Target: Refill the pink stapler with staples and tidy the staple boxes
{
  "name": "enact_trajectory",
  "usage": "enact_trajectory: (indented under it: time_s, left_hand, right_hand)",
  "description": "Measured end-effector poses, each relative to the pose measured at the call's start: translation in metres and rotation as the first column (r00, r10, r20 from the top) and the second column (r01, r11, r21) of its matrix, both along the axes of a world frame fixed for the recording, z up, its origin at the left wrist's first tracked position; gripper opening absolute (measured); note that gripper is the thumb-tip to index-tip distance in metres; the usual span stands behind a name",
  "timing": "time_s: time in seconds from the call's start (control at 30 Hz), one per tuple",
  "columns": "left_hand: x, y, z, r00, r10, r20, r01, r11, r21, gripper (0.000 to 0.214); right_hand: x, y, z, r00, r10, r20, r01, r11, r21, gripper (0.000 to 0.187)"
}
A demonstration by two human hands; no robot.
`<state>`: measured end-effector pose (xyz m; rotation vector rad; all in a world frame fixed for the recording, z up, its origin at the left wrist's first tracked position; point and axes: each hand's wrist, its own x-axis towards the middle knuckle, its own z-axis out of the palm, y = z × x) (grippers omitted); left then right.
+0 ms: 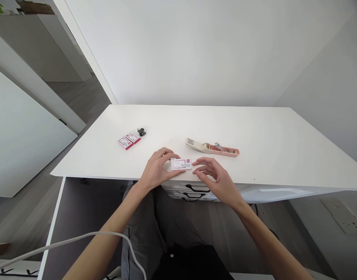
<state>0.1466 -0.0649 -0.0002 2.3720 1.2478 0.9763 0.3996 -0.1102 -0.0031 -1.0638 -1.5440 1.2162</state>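
Note:
A small white and red staple box (181,164) lies on the white table (268,128) near its front edge. My left hand (158,171) grips the box's left end with curled fingers. My right hand (215,177) is at the box's right end, its fingertips pinched at the box's edge. Just behind the box lies an opened stapler (212,147), beige and pink, its metal staple track showing.
Two more red and white staple boxes (128,140) lie to the left, with a small black binder clip (141,132) beside them. A white cable (79,239) crosses my lap. Walls enclose the table at the back and right.

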Motion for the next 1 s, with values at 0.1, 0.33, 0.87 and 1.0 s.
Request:
enact_trajectory:
  time_s: [0.1,0.33,0.87,1.0]
  left_hand:
    - [0.002,0.0,-0.003,0.999,0.024,0.031,-0.025,1.0,0.019,0.037]
    - [0.004,0.001,-0.006,0.997,0.032,0.067,-0.034,0.999,0.033,0.037]
    - [-0.005,0.007,-0.015,0.979,0.157,0.128,-0.137,0.979,-0.152,0.032]
    - [-0.008,0.008,-0.016,0.977,0.181,0.114,-0.162,0.973,-0.163,0.032]
  right_hand:
    - [-0.001,0.004,-0.001,1.0,-0.025,-0.016,0.025,0.999,-0.033,0.032]
    - [-0.009,0.012,-0.007,0.998,-0.023,-0.056,0.02,0.998,-0.055,0.036]
    - [-0.035,0.038,-0.005,0.916,-0.393,0.083,0.336,0.864,0.376,0.021]
    - [-0.037,0.044,-0.006,0.893,-0.439,0.098,0.306,0.753,0.583,0.014]
